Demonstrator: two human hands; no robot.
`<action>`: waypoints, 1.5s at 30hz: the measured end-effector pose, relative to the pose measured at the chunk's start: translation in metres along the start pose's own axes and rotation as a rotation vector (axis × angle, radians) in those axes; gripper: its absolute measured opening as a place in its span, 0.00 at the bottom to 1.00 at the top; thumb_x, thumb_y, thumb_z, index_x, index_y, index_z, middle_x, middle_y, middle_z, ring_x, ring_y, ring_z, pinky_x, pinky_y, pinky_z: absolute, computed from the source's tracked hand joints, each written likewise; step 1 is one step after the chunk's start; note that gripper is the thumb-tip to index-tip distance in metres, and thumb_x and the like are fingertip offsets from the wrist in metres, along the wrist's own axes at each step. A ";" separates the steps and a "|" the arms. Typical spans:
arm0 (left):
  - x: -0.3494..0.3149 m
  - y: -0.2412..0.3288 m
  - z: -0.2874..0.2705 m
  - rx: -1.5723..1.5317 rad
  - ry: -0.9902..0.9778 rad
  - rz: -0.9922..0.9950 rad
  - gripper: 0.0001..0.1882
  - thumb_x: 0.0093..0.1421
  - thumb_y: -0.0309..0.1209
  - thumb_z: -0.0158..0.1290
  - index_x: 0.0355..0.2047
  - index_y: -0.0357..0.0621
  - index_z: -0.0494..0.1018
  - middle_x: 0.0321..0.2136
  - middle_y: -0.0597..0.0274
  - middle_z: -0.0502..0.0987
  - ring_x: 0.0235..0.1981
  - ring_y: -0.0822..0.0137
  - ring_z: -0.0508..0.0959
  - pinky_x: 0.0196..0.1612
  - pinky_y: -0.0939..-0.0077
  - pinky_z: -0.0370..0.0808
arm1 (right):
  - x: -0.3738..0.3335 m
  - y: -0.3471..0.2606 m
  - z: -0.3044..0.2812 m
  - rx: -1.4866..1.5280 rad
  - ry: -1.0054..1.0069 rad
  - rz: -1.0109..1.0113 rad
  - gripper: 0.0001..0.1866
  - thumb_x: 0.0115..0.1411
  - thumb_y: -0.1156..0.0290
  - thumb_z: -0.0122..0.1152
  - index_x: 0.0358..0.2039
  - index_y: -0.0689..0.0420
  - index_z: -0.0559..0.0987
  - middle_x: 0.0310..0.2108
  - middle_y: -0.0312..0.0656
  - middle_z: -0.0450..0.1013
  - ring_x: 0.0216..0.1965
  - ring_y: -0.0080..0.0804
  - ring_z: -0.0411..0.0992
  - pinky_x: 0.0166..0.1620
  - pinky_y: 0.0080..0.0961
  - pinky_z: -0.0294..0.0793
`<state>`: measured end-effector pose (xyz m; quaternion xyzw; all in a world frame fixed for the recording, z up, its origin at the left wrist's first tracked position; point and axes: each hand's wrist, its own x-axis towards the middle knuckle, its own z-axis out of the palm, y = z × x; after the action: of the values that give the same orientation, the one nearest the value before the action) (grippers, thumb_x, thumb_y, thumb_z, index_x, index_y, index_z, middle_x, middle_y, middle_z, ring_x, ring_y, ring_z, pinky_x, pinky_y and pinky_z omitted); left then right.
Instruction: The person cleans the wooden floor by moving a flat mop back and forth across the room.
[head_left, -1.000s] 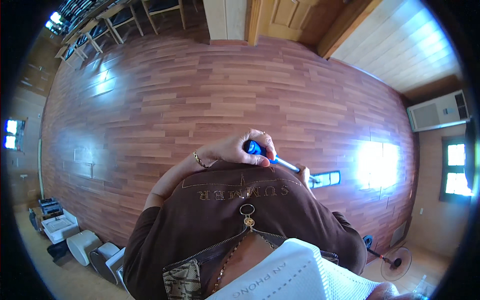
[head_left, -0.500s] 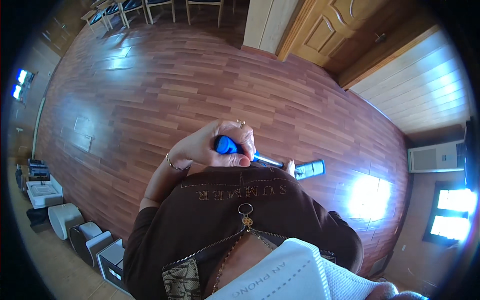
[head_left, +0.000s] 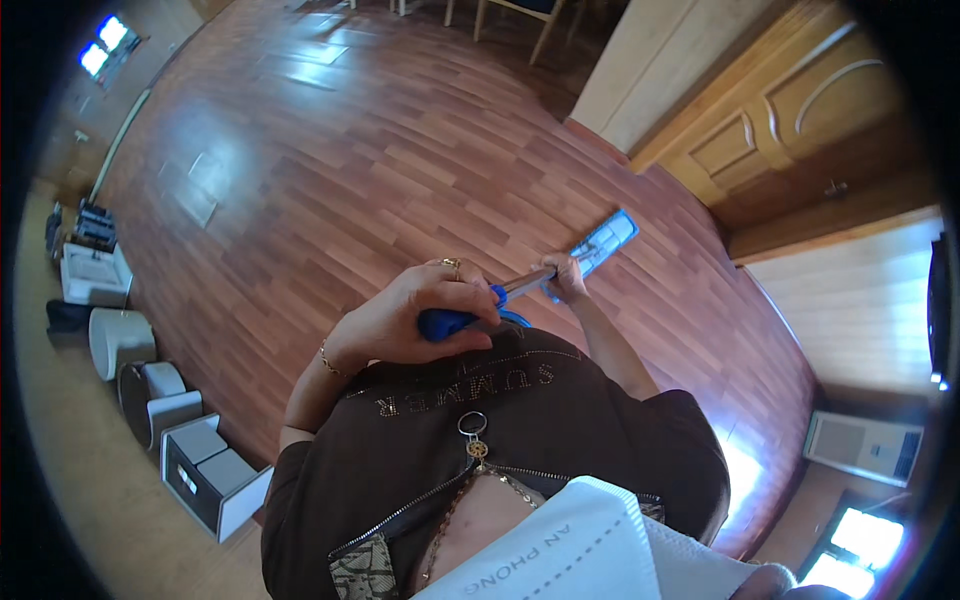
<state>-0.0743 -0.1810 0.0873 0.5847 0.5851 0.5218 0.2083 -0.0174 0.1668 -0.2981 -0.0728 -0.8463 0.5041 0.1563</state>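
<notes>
My left hand [head_left: 420,305] is closed around the blue grip at the upper end of a flat mop [head_left: 525,285], in front of my chest. Lower on the silver pole, my right hand [head_left: 566,277] is wrapped round it, with the arm stretched forward. Beyond that hand the mop's long flat head [head_left: 608,240], pale with a bright blue border, lies on the wood-plank floor [head_left: 400,190]. The right hand hides part of the pole where it runs to the head.
A wooden door [head_left: 760,140] and a pale wall panel [head_left: 630,70] stand at the far right. Chairs [head_left: 520,15] are at the far edge. White ceramic fixtures [head_left: 122,342] and a box-like unit [head_left: 205,475] line the left side. A white appliance [head_left: 862,447] stands at right.
The mop head has moved forward and away from my body. My right hand and forearm have come into fuller view. The whole view has turned, bringing the door nearer.
</notes>
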 end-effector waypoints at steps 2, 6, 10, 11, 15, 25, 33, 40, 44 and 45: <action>-0.007 0.000 0.003 0.170 0.048 -0.026 0.11 0.50 0.31 0.63 0.34 0.46 0.77 0.38 0.58 0.76 0.41 0.56 0.76 0.44 0.65 0.71 | 0.033 0.008 0.009 -0.140 -0.217 0.003 0.17 0.51 0.74 0.65 0.12 0.52 0.67 0.16 0.31 0.61 0.20 0.22 0.63 0.24 0.24 0.68; -0.021 0.009 0.011 0.298 0.122 -0.112 0.12 0.50 0.32 0.63 0.35 0.48 0.77 0.39 0.59 0.76 0.42 0.56 0.76 0.46 0.63 0.69 | 0.090 -0.042 0.033 -0.154 -0.331 -0.188 0.18 0.53 0.65 0.64 0.13 0.56 0.69 0.13 0.34 0.61 0.19 0.24 0.65 0.24 0.30 0.65; -0.027 0.028 0.018 0.449 0.215 -0.148 0.11 0.50 0.33 0.64 0.33 0.49 0.76 0.37 0.62 0.76 0.40 0.60 0.76 0.47 0.62 0.69 | 0.123 -0.090 0.058 -0.327 -0.438 -0.443 0.19 0.48 0.57 0.69 0.18 0.58 0.73 0.16 0.46 0.66 0.17 0.35 0.65 0.22 0.31 0.64; -0.030 0.033 0.019 0.485 0.245 -0.148 0.11 0.49 0.32 0.64 0.33 0.50 0.76 0.36 0.64 0.76 0.39 0.61 0.76 0.47 0.62 0.69 | 0.128 -0.106 0.069 -0.267 -0.460 -0.499 0.19 0.48 0.56 0.69 0.18 0.58 0.73 0.16 0.47 0.66 0.18 0.37 0.66 0.23 0.32 0.65; -0.041 0.054 0.024 0.605 0.389 -0.184 0.10 0.48 0.32 0.64 0.31 0.49 0.76 0.33 0.65 0.76 0.36 0.62 0.76 0.46 0.61 0.69 | 0.149 -0.154 0.118 -0.144 -0.644 -0.662 0.18 0.48 0.60 0.69 0.17 0.59 0.71 0.15 0.46 0.65 0.19 0.37 0.65 0.23 0.35 0.62; -0.070 0.131 0.069 0.887 0.694 -0.229 0.12 0.44 0.35 0.65 0.25 0.46 0.75 0.19 0.67 0.70 0.22 0.65 0.72 0.37 0.66 0.72 | 0.079 -0.244 0.255 -0.029 -1.187 -0.866 0.09 0.38 0.64 0.67 0.21 0.53 0.78 0.23 0.44 0.74 0.29 0.47 0.74 0.32 0.42 0.71; -0.086 0.168 0.100 1.051 0.903 -0.242 0.24 0.45 0.52 0.64 0.28 0.43 0.77 0.19 0.65 0.74 0.21 0.66 0.75 0.36 0.65 0.75 | 0.002 -0.306 0.286 0.050 -1.497 -0.960 0.07 0.37 0.65 0.63 0.15 0.53 0.75 0.17 0.46 0.71 0.23 0.50 0.71 0.27 0.44 0.67; -0.129 0.202 0.123 1.095 0.953 -0.209 0.26 0.51 0.55 0.59 0.30 0.43 0.73 0.19 0.65 0.73 0.22 0.66 0.76 0.29 0.65 0.74 | -0.028 -0.345 0.271 -0.095 -1.623 -0.973 0.11 0.44 0.59 0.63 0.19 0.54 0.78 0.19 0.49 0.73 0.24 0.52 0.72 0.30 0.45 0.69; -0.144 0.168 0.124 1.093 1.214 -0.040 0.24 0.58 0.54 0.51 0.29 0.41 0.72 0.16 0.63 0.69 0.19 0.66 0.73 0.28 0.64 0.69 | -0.003 -0.337 0.260 -0.179 -1.581 -0.918 0.12 0.44 0.58 0.62 0.18 0.53 0.78 0.20 0.49 0.73 0.24 0.51 0.72 0.29 0.45 0.70; -0.143 0.156 0.123 1.098 1.288 0.005 0.23 0.59 0.52 0.51 0.28 0.42 0.72 0.16 0.64 0.69 0.19 0.66 0.72 0.27 0.65 0.68 | 0.004 -0.330 0.262 -0.243 -1.556 -0.900 0.12 0.44 0.57 0.62 0.18 0.53 0.78 0.20 0.48 0.74 0.24 0.51 0.72 0.29 0.45 0.70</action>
<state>0.1359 -0.3008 0.1224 0.1926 0.7586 0.3952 -0.4808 -0.0984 -0.2079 -0.1244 0.6098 -0.7088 0.2094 -0.2861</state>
